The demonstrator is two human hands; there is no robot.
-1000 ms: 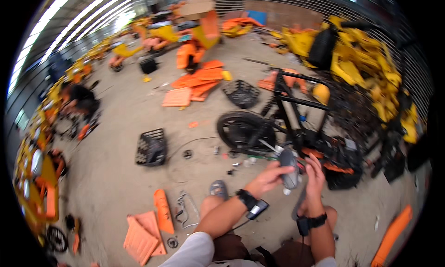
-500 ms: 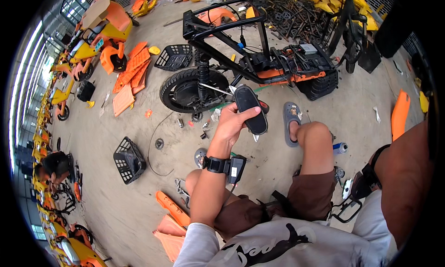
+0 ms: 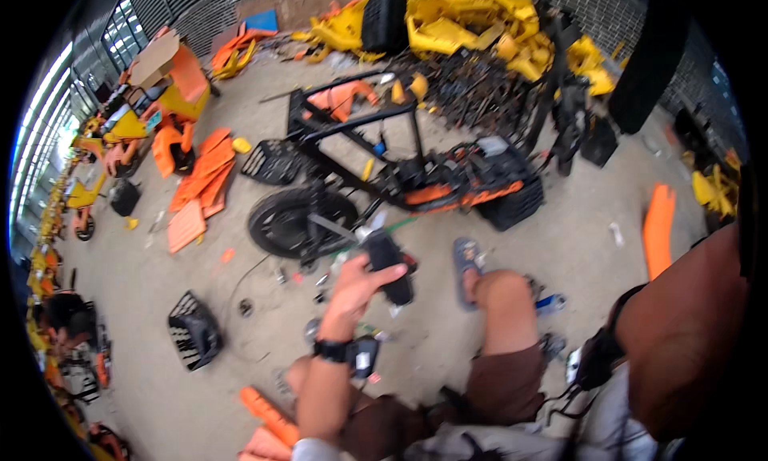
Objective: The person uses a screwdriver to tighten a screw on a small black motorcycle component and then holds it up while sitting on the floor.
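Observation:
My left hand [image 3: 352,289] grips a flat black oval part [image 3: 390,267] with rounded ends, the thumb lying across its face. Pale and red bits show at its edges, and its exact kind I cannot make out. Just beyond it stands a stripped scooter frame [image 3: 348,129], black with orange pieces low down. Its wheel [image 3: 268,227], with a black tyre, sits past my fingers. My right arm [image 3: 680,333] is raised at the right edge, and its hand is out of view. The picture is blurred by motion.
A black plastic basket [image 3: 194,333] lies at left, with another basket [image 3: 272,163] behind the wheel. Orange panels [image 3: 210,173] lie beyond. A blue can [image 3: 550,303] is right of my knee. Yellow panels [image 3: 464,21] are heaped at the back. A person [image 3: 68,317] is far left.
The view has swung so that the scene sits lower and further left in the picture. My left hand still grips the black oval part. My right hand stays out of view.

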